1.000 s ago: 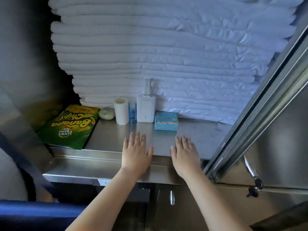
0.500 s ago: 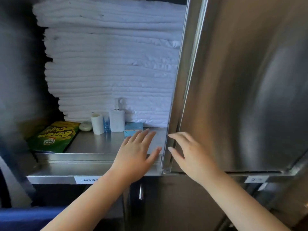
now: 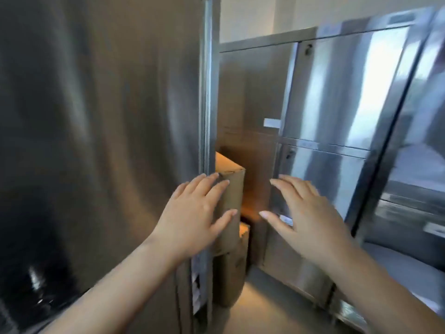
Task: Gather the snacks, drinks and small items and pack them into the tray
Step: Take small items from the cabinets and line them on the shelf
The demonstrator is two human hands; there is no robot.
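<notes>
Two bare forearms reach forward from the bottom edge. The left hand (image 3: pixel 192 213) is open, fingers straight and spread, pointing up and to the right. It sits in front of the edge of a big steel door (image 3: pixel 96 141) and a cardboard box (image 3: pixel 232 189). Whether it touches either cannot be told. The right hand (image 3: pixel 305 213) is open too, fingers spread and pointing up and to the left, and it holds nothing. The hands are apart, with a gap between the thumbs.

Two cardboard boxes stand stacked just right of the door edge. The upper one is upright with its long axis vertical, and the lower box (image 3: pixel 231 273) stands on the floor (image 3: pixel 265 297). Behind the right hand is a steel cabinet (image 3: pixel 337 92), blurred, with two doors one above the other and a white label (image 3: pixel 272 122). A pale wall (image 3: pixel 245 15) shows at the top. Where the snacks, drinks, small items and tray are cannot be told from this view.
</notes>
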